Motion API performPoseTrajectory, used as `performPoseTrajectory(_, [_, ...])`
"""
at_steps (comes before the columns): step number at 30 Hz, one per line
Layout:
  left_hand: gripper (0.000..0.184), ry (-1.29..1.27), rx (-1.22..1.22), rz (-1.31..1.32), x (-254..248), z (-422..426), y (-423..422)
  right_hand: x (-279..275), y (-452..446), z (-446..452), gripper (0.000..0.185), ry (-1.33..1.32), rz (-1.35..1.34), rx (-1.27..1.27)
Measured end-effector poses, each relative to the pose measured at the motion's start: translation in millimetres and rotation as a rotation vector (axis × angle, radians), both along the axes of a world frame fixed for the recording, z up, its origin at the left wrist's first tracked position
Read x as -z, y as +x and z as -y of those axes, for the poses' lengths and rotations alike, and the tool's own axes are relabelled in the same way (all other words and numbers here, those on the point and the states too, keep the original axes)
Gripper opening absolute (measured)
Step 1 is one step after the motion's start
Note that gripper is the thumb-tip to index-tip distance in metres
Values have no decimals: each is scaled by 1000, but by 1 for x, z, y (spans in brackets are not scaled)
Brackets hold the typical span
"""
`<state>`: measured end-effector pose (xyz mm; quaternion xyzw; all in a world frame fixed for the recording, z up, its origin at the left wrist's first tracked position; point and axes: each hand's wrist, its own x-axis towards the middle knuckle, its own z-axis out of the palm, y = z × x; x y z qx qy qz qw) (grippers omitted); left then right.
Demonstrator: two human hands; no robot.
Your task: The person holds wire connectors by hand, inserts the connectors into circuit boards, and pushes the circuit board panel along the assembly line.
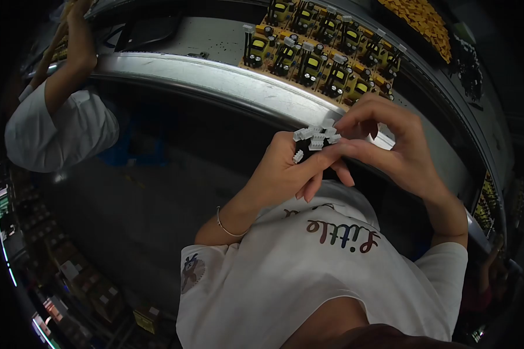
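Observation:
Several small white plastic connectors (pixel 317 141) with black wires are bunched in my left hand (pixel 291 174), whose fingers curl around them in front of my chest. My right hand (pixel 393 136) comes in from the right, its thumb and index finger closing at the edge of the bunch on a white connector (pixel 332 131). The lower wires are hidden behind my left fingers. Just beyond my hands, a panel of circuit boards (pixel 323 49) lies on the line, carrying yellow-wound transformers, capacitors and upright white connectors.
A metal rail (pixel 215 72) runs along the near side of the line. Yellow parts (pixel 419 23) fill a tray at the upper right, beside a pile of dark parts (pixel 467 70). Another person's arm (pixel 78 46) reaches in at left. Cartons (pixel 99 294) stand lower left.

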<state>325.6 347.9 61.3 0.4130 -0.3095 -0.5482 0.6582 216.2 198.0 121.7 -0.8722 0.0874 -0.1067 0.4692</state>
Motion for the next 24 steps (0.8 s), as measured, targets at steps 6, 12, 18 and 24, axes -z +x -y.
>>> performPoseTrajectory(6, [21, 27, -25, 27, -2, 5, -14, 6, -12, 5, 15, 120, -38, 27])
performPoseTrajectory(12, [23, 27, -20, 49, 4, 7, -17, 4, -20, 13, 9, 244, -83, 62])
performPoseTrajectory(18, [20, -16, -137, 175, -2, 10, -28, 11, -28, 14, 10, 139, 52, 34])
performPoseTrajectory(24, [19, -94, -135, 376, 11, 4, -27, 12, -34, 19, 10, 149, 46, -6])
